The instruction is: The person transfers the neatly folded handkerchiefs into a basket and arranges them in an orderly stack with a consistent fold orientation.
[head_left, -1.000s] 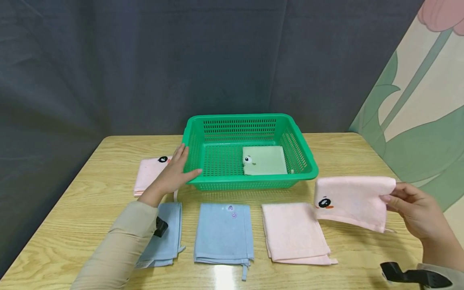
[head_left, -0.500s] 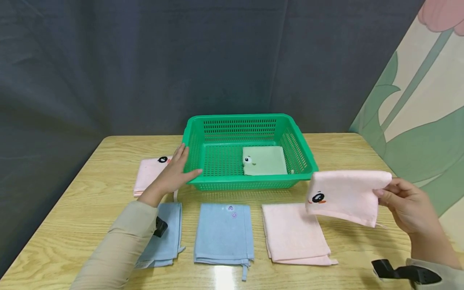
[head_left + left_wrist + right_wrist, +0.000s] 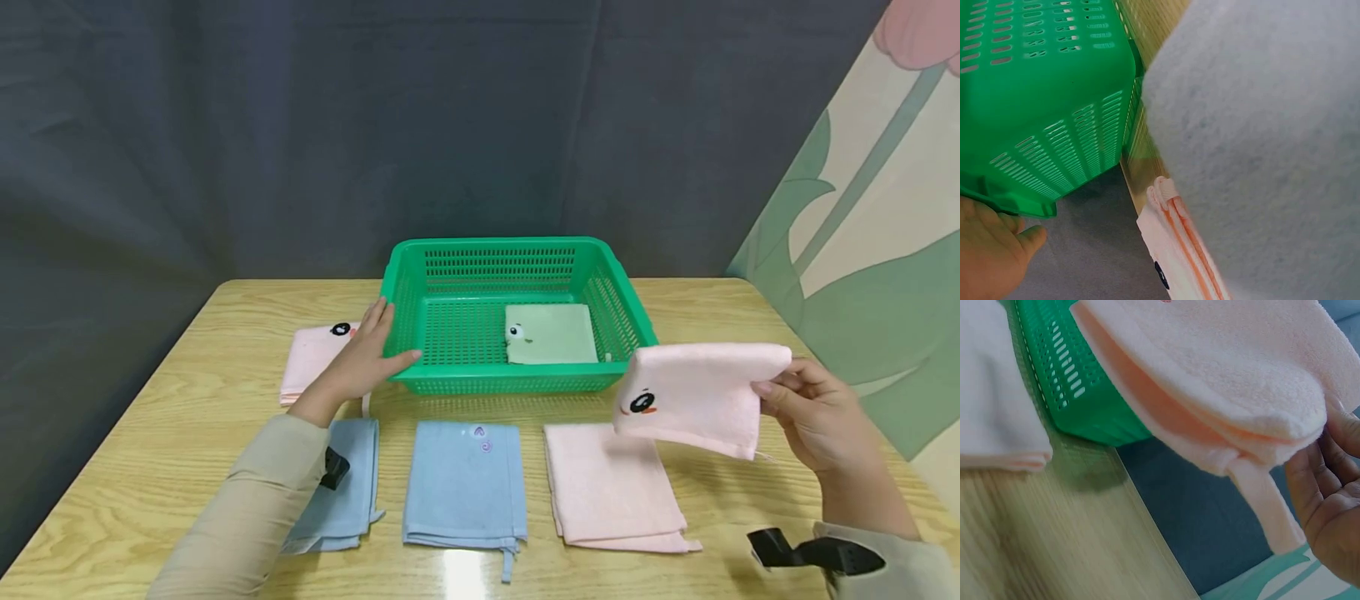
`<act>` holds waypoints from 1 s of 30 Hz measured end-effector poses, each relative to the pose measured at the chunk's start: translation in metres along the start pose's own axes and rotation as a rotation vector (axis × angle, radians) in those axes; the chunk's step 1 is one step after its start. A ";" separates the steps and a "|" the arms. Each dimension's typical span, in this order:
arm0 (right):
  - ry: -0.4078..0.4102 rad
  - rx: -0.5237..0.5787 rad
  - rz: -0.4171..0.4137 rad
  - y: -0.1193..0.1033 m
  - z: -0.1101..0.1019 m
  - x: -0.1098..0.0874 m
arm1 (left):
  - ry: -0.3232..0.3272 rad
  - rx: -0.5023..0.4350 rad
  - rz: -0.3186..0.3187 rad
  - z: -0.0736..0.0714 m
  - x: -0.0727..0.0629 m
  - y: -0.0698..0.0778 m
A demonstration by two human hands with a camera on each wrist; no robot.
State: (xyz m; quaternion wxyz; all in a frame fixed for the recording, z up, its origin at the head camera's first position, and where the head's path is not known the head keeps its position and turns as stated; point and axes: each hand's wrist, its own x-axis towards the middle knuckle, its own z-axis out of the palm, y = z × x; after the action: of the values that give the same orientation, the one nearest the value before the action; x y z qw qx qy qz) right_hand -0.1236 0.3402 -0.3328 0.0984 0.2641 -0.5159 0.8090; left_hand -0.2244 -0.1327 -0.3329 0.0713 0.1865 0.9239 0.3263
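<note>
In the head view my right hand (image 3: 821,417) pinches a folded pink towel (image 3: 701,392) by its right edge, thumb in front. The towel hangs above the table, an embroidered eye near its left end; its hanging loop (image 3: 1266,506) dangles in the right wrist view. My left hand (image 3: 360,358) rests on the left rim of a green plastic basket (image 3: 517,377), its fingers extended and thumb spread along the front corner. Inside the basket, toward the right, lies a folded light green towel (image 3: 558,337) with an eye design.
A folded pink towel (image 3: 315,358) lies left of the basket, partly behind my left hand. Along the front lie a blue towel (image 3: 348,467) partly under my left forearm, another blue towel (image 3: 465,487) and a pink towel (image 3: 607,496). A dark curtain (image 3: 480,125) stands behind.
My right hand has carried the pink towel left and slightly up, toward the basket's front right corner. My left hand keeps its place on the rim.
</note>
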 end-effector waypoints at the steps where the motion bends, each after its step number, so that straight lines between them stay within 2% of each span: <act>1: -0.007 0.007 -0.001 0.001 0.001 0.001 | 0.001 0.001 0.001 0.000 0.000 0.000; 8: -0.038 0.046 0.003 0.009 0.008 0.012 | 0.000 -0.004 0.009 0.000 0.001 0.002; 30: 0.117 0.014 0.012 0.019 0.039 0.043 | 0.006 -0.005 0.003 -0.001 -0.001 0.001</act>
State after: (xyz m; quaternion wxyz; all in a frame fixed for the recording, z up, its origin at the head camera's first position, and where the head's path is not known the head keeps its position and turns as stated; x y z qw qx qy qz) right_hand -0.1558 0.2922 -0.3124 0.1219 0.2139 -0.5049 0.8273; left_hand -0.2235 -0.1326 -0.3317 0.0686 0.1866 0.9231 0.3291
